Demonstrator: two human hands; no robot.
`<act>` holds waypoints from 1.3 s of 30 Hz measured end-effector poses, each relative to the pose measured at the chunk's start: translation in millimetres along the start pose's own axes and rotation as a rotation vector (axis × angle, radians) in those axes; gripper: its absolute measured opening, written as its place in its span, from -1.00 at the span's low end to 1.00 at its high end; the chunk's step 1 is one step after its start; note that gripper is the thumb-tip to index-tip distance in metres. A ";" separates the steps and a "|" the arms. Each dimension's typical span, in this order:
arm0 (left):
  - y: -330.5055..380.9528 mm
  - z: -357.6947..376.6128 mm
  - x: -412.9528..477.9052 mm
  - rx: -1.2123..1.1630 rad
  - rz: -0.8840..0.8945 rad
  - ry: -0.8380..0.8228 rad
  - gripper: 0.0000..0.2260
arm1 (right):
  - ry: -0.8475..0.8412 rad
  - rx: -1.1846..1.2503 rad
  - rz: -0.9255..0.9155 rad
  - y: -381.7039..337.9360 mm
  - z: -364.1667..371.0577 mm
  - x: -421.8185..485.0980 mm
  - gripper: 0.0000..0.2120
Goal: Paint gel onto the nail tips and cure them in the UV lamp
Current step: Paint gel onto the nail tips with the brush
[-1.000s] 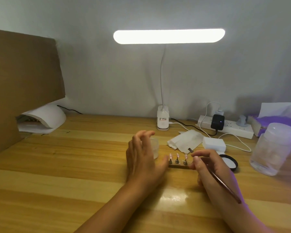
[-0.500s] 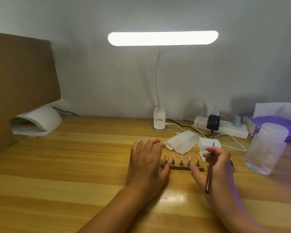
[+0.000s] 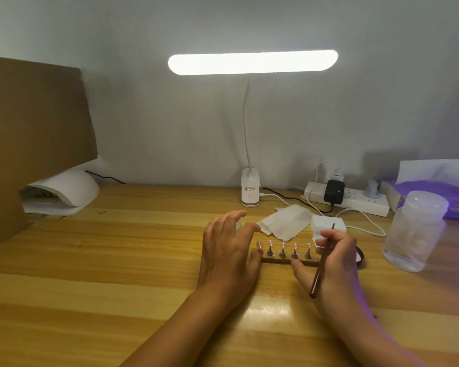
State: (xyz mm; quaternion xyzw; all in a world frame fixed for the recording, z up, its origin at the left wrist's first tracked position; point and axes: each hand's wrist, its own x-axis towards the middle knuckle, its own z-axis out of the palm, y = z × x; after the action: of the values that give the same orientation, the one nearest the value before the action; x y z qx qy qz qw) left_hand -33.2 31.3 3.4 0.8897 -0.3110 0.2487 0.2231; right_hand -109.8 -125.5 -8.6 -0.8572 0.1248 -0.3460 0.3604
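On the wooden table (image 3: 117, 260), nearest the camera, two forearms reach forward to a wooden nail-tip holder (image 3: 278, 259). The left hand (image 3: 228, 252) lies at the holder's left end, its thumb touching that end. Its fingers are spread and loosely bent above the table, gripping nothing. The right hand (image 3: 337, 260) is at the holder's right end, fingers curled around a thin brown brush (image 3: 319, 271). The brush stands steeply, its fine end pointing up and away, and the thumb reaches to the holder's front edge. Five pink nail tips (image 3: 283, 245) stand in a row on small metal stands along the holder.

Just right of the holder, a dark round lid (image 3: 361, 256) peeks from behind the right hand. Further right stands a clear plastic jar (image 3: 414, 234) with a frosted cap. Just behind the holder lie folded white wipes (image 3: 284, 224) and a white block (image 3: 329, 222).

Behind those, a lit desk lamp (image 3: 250, 193) stands at the wall. A white power strip (image 3: 355, 201) with a black adapter (image 3: 334, 191) is to its right, and a purple tissue pack (image 3: 435, 194) lies beyond the jar. Well left of the holder, at the table's back, the white UV lamp (image 3: 64, 189) sits partly under a cardboard sheet (image 3: 35, 123).
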 end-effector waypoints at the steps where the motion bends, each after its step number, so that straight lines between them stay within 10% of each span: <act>1: 0.8 0.6 -0.1 0.004 0.006 0.004 -0.69 | 0.003 -0.016 -0.010 -0.6 0.7 -0.6 -0.28; 32: 16.5 0.4 1.5 -0.064 0.278 -0.030 -0.88 | -0.065 0.054 0.066 8.8 13.2 1.5 -0.24; 36: 22.5 -0.3 -1.2 -0.089 0.371 -0.162 -0.82 | 0.064 0.209 0.044 6.6 14.7 0.5 -0.52; 39: 19.7 0.4 -1.7 -0.174 0.345 -0.192 -0.85 | -0.144 0.071 0.003 7.4 6.6 -2.4 -0.41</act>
State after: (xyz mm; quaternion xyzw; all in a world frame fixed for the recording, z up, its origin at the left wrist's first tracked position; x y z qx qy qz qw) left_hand -47.3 17.9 6.8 0.8203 -0.4989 0.1696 0.2224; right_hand -106.8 -126.1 -18.3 -0.8664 0.0879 -0.2872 0.3990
